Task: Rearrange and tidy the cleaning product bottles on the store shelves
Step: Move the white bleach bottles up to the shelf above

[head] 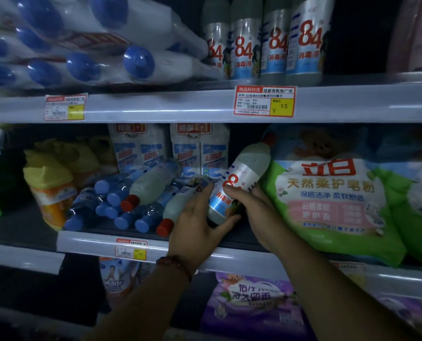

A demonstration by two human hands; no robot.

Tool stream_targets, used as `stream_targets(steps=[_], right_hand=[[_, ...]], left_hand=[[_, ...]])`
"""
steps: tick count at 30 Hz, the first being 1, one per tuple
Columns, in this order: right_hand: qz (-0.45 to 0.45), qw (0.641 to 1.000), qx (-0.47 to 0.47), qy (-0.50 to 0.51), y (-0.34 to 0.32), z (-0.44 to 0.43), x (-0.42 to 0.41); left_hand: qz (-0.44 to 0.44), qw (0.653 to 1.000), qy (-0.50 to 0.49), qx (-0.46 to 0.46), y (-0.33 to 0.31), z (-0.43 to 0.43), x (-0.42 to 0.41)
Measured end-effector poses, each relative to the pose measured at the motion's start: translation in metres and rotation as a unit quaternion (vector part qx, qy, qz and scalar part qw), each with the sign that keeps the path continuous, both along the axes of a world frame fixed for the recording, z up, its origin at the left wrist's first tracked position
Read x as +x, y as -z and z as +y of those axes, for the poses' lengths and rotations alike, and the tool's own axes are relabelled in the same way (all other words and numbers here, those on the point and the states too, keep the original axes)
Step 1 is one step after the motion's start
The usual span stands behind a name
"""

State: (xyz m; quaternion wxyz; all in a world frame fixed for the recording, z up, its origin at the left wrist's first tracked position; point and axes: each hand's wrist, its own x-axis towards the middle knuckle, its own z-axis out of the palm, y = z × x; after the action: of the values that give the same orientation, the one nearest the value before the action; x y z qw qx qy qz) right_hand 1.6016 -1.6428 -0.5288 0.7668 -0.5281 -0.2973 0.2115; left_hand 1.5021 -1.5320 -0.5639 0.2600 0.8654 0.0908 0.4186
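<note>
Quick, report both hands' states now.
Left hand: grips the base of the tilted 84 bottle.
Right hand: grips the same bottle around its middle.

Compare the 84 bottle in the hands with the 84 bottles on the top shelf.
Pose: the held 84 bottle leans, cap up and right; the top-shelf 84 bottles stand upright in a row.
Level: the held one is at the middle shelf; the others one shelf higher.
Contact: the left hand and right hand grip the held one; nothing touches the others.
Shared: red 84 label, pale body.
</note>
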Motion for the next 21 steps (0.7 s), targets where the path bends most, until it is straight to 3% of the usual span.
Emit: stream_targets(steps=[5,13,16,21], right_hand=[[-0.005,0.998,-0.065,-0.018,-0.022,-0.024,-0.004],[-0.032,0.972,-0.205,-0.107,-0.048,-0.080,-0.045],[-0.034,0.964,-0.236,-0.122,-0.059,-0.092,-0.062],[-0.109,0.939,-0.279,-0.167,-0.078,-0.106,-0.093]], left_hand=[[0.061,0.994,0.093,-0.001,-0.026,-0.007,-0.018],[0.137,0.935,0.199,-0.261,-0.049,-0.036,-0.066],[0.136,0.923,0.206,-0.295,-0.052,-0.044,-0.089],[0.167,0.907,0.219,-0.320,-0.067,-0.052,-0.126]])
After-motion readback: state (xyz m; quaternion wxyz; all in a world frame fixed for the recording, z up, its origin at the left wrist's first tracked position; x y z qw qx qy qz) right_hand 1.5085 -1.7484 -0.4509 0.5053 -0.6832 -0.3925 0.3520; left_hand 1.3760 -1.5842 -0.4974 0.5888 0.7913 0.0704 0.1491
